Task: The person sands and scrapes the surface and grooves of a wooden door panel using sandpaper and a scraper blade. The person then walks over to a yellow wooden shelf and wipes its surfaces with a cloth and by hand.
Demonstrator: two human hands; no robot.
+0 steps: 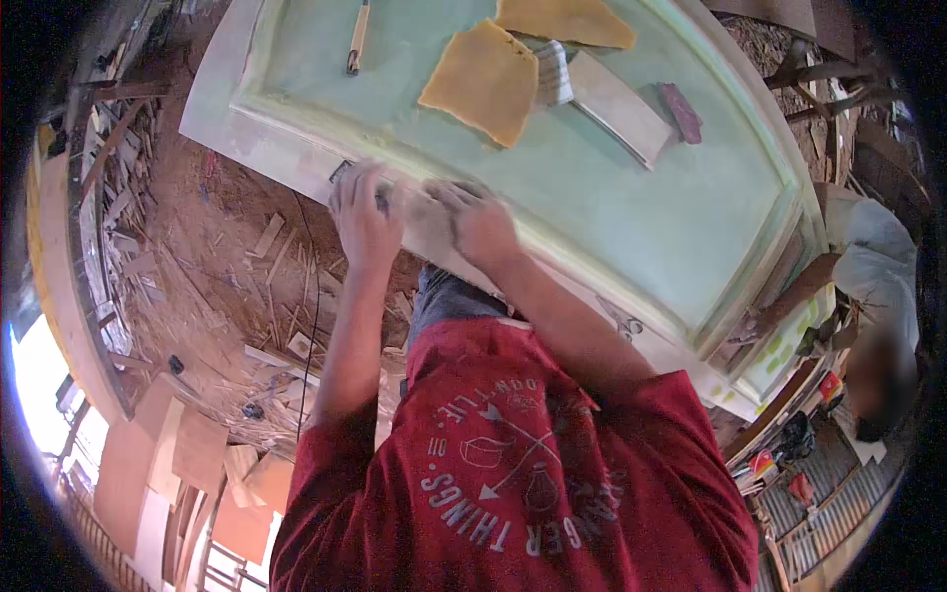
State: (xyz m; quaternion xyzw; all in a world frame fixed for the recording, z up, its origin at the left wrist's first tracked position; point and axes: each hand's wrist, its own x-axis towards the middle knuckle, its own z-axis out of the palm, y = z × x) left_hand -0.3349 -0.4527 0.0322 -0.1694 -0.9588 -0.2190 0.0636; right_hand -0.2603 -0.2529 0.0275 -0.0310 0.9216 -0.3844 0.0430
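Note:
A pale green and white panel (631,227) with a raised moulding lies in front of me. My left hand (367,212) is at its near edge, fingers curled over something dark that I cannot make out. A little to the right, my right hand (475,222) rests on the same edge strip, its fingers stretched out and slightly blurred. On the panel are a yellowish sheet (483,84), a second yellowish sheet (572,20), a striped cloth (553,74), a flat pale block (619,107), a dark red piece (681,112) and a wooden-handled tool (359,39).
Wood scraps (281,247) litter the brown floor on the left, where a thin dark cable (311,296) hangs. Boards (178,454) lean at the lower left. Another person (873,257) is at the right edge, near a corrugated metal sheet (829,518).

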